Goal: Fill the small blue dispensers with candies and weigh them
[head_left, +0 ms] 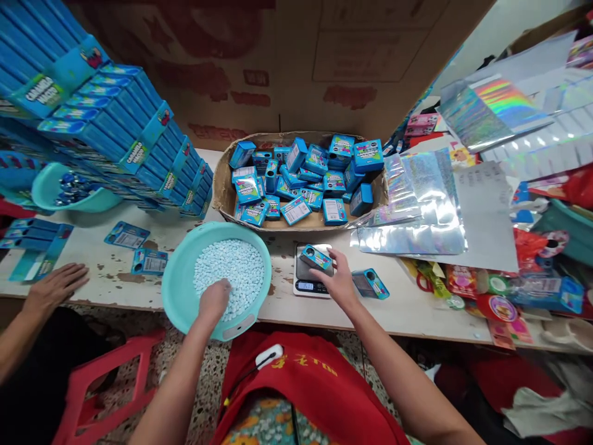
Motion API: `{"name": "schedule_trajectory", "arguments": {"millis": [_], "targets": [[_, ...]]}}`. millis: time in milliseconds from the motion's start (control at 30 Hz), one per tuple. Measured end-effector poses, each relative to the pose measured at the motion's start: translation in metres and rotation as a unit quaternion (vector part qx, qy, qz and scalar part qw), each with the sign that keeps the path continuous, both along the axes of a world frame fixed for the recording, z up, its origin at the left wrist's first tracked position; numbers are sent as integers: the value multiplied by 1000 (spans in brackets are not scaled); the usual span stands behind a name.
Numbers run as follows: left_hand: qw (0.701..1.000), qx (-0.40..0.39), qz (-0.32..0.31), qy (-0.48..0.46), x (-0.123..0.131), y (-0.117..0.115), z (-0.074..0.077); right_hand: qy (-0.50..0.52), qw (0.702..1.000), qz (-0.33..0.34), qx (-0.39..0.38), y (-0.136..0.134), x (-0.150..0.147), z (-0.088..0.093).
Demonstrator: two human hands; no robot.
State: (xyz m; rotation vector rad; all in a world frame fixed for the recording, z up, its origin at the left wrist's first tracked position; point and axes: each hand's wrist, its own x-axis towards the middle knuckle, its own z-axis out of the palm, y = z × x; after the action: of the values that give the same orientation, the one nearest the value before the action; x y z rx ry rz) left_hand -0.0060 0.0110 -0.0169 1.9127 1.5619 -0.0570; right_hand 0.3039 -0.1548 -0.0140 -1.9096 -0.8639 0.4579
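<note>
My left hand [214,303] is curled down into the small pale candies [231,266] in a turquoise basin [178,278]; its fingertips are hidden among them. On a small digital scale [301,272] sits a blue candy box [317,256] with a dark round opening. My right hand [338,278] has its thumb and fingers closed about that box's right end. Just right of the scale, another blue candy box [370,283] lies on the white table [282,309].
Behind the scale stands a cut-down carton [222,185] of blue boxes. Tall stacks of blue display boxes [115,123] rise at left, near a second turquoise basin [92,201]. Silvery sheets [417,228] and mixed packets [463,281] cover the right. Another person's hand [58,287] rests at far left.
</note>
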Motion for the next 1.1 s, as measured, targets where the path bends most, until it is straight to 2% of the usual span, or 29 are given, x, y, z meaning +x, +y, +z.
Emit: {"name": "schedule_trajectory", "arguments": {"millis": [67, 167, 233, 300, 367, 433, 500, 567, 633, 700, 767, 867, 900, 933, 1000, 1100], "targets": [[999, 7, -43, 19, -1, 2, 1, -17, 1000, 24, -7, 14, -4, 7], [998, -11, 6, -67, 3, 3, 17, -51, 997, 56, 14, 22, -10, 31], [979, -38, 50, -195, 14, 1, 40, -70, 992, 98, 27, 25, -17, 50], [948, -49, 56, -310, 34, -4, 70, -80, 986, 146, 29, 30, -28, 65], [931, 9, 29, -364, 59, -12, 98, -82, 978, 189, 31, 37, -41, 74], [917, 93, -22, -388, 81, -18, 114, -74, 973, 216, 36, 45, -53, 78], [904, 136, -72, -400, 93, -22, 117, -58, 971, 228, 40, 51, -63, 81], [899, 123, -98, -408, 93, -23, 111, -41, 971, 231, 40, 56, -68, 83], [900, 85, -80, -421, 86, -20, 106, -33, 971, 235, 40, 59, -69, 85], [898, 54, -46, -433, 76, -16, 108, -36, 970, 238, 41, 63, -70, 88], [903, 37, -56, -425, 67, -11, 116, -43, 968, 244, 50, 70, -73, 92], [915, 32, -150, -372, 55, -6, 134, -36, 956, 282, 77, 81, -86, 100], [922, 41, -160, -349, 50, -3, 138, -30, 950, 297, 88, 85, -90, 103], [932, 58, -143, -328, 44, 1, 142, -27, 946, 307, 99, 88, -93, 106], [950, 121, -37, -285, 27, 16, 145, -46, 947, 294, 124, 92, -92, 107], [941, 248, 152, -171, -11, 61, 142, -130, 962, 185, 150, 86, -63, 95]]}}
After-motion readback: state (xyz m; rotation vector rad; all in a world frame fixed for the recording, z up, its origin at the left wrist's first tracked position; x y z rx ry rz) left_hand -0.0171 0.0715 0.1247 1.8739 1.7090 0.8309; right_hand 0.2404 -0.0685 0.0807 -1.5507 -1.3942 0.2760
